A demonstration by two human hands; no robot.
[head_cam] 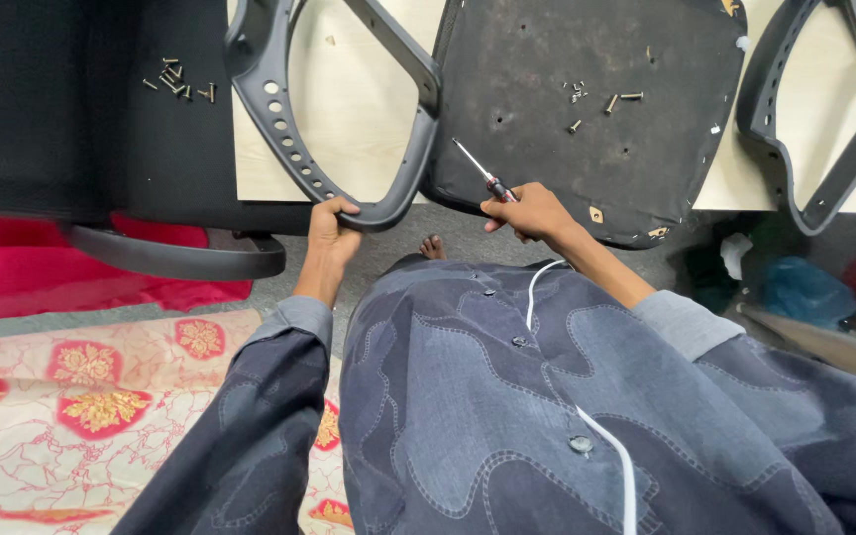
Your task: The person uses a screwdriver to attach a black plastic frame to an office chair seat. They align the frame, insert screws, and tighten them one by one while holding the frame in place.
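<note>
Standing over a pale wooden worktop (349, 89), I close my left hand (332, 226) around the lowest curve of a dark grey plastic chair armrest (294, 129), fingers curled over its rounded corner at the near edge of the top. My right hand (532, 210) is wrapped tight round a screwdriver (482, 173), its red and black handle buried in my fist and its thin metal shaft pointing up and to the left, toward the gap between the armrest and an upturned black seat base (587, 149).

The armrest is a closed loop, roughly triangular, with a row of round holes along its left limb and a smooth, slightly glossy skin. It looks stiff and light enough for one hand, I judge, though the moulded surface could slip; the bottom bend, where I hold it, seems the surest grip, since the holed limb is thinner. The screwdriver is slim and rigid, best held at the ribbed handle as now.

A few loose screws (596, 99) lie on the seat base, and another scatter of screws (178, 81) rests on black fabric (71, 99) to the left. A second armrest (824, 119) lies at the far right. Below, a red cloth (12, 277) and a patterned mat (71, 416) cover the floor.
</note>
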